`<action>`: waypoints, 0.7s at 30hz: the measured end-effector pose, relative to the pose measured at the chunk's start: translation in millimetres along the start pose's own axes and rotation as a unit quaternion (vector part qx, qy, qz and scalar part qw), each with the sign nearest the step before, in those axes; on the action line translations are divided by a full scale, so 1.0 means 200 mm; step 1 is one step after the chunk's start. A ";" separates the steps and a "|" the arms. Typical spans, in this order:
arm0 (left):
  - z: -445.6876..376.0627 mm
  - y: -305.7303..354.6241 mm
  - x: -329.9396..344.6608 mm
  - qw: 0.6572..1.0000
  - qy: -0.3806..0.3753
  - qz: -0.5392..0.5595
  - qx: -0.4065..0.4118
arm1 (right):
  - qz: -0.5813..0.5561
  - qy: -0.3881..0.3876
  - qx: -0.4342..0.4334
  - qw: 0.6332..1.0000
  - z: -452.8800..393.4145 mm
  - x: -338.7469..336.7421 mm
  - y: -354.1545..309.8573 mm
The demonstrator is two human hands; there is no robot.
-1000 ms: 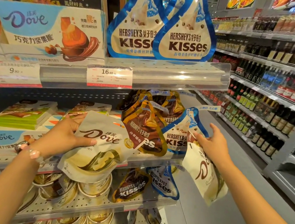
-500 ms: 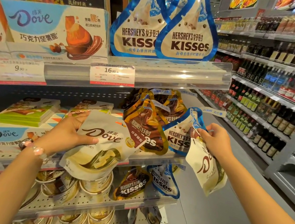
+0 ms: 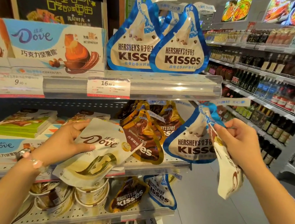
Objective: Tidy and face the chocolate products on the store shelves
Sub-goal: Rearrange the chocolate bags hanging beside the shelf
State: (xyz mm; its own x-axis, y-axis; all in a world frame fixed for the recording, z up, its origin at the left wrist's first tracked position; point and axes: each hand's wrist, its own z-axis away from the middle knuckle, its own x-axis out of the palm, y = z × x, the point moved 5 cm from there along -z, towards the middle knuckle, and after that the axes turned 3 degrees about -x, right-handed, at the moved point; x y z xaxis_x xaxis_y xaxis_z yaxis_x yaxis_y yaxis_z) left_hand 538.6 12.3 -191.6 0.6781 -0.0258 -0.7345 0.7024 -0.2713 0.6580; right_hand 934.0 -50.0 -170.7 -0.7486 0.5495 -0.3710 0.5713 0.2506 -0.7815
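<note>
My left hand grips a cream Dove pouch at its left edge, in front of the middle shelf. My right hand pinches the top of a second cream Dove pouch, which hangs below it off the shelf's right end. The same fingers also touch the tip of a blue Hershey's Kisses bag standing at the shelf's right end. Brown and gold Kisses bags stand between the two hands.
Two large blue Kisses bags and Dove boxes stand on the upper shelf. Green-edged boxes lie at middle left. Cups and more Kisses bags fill the lower shelf. An aisle with bottle shelves runs right.
My right hand has risen with its Dove pouch and now meets the tip of the blue Kisses bag. My left hand holds its pouch in about the same place.
</note>
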 end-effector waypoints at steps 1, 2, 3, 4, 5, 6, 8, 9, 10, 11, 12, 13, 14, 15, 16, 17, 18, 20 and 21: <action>0.00 0.02 -0.01 0.999 0.017 -0.010 0.025 | -0.013 0.002 -0.008 1.000 0.00 -0.01 -0.04; 0.01 0.04 -0.02 0.998 0.034 -0.011 0.043 | -0.028 0.006 -0.013 0.999 0.00 -0.02 -0.08; 0.01 0.06 -0.03 0.997 0.053 -0.018 0.062 | -0.041 0.012 -0.016 0.999 -0.01 -0.02 -0.11; 0.01 0.08 -0.05 0.992 0.078 -0.047 0.085 | -0.052 0.019 -0.021 0.998 -0.01 -0.03 -0.15; 0.02 0.11 -0.07 0.983 0.106 -0.092 0.116 | -0.066 0.026 -0.025 0.997 -0.02 -0.02 -0.19; 0.03 0.15 -0.09 0.971 0.129 -0.131 0.155 | -0.083 0.031 -0.026 0.996 -0.02 -0.02 -0.22; 0.05 0.25 -0.14 0.938 0.164 -0.175 0.251 | -0.112 0.038 -0.025 0.993 -0.05 -0.01 -0.30; 0.06 0.31 -0.16 0.924 0.181 -0.175 0.289 | -0.120 0.040 -0.026 0.992 -0.06 0.00 -0.34; 0.07 0.36 -0.19 0.913 0.198 -0.171 0.312 | -0.128 0.044 -0.031 0.990 -0.08 0.00 -0.39; 0.08 0.41 -0.21 0.905 0.215 -0.165 0.328 | -0.136 0.046 -0.040 0.989 -0.10 0.01 -0.44; 0.08 0.45 -0.23 0.895 0.232 -0.163 0.343 | -0.142 0.048 -0.051 0.987 -0.12 0.01 -0.49; 0.07 0.48 -0.24 0.886 0.243 -0.175 0.353 | -0.147 0.051 -0.063 0.986 -0.15 0.02 -0.55; 0.05 0.50 -0.24 0.882 0.244 -0.200 0.351 | -0.153 0.052 -0.073 0.984 -0.17 0.02 -0.60; 0.01 0.51 -0.24 0.882 0.236 -0.228 0.338 | -0.160 0.051 -0.080 0.982 -0.21 0.03 -0.65; -0.04 0.50 -0.24 0.885 0.223 -0.252 0.322 | -0.168 0.046 -0.085 0.981 -0.24 0.04 -0.70; -0.08 0.50 -0.24 0.888 0.211 -0.271 0.306 | -0.175 0.040 -0.091 0.980 -0.27 0.05 -0.75; -0.11 0.50 -0.24 0.890 0.203 -0.284 0.295 | -0.177 0.036 -0.096 0.979 -0.30 0.06 -0.80; -0.15 0.50 -0.24 0.891 0.192 -0.296 0.287 | -0.171 0.033 -0.099 0.980 -0.36 0.09 -0.87; -0.16 0.50 -0.24 0.892 0.187 -0.297 0.284 | -0.170 0.032 -0.097 0.980 -0.39 0.10 -0.90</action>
State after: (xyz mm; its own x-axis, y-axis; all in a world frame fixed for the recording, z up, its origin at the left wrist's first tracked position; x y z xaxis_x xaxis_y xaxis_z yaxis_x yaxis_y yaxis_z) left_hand 582.9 16.9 -85.2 0.3224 0.5790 -0.7489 0.8116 -0.5763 -0.0962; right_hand 843.0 -21.2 1.4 -0.8875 0.4556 -0.0686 0.3508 0.5717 -0.7417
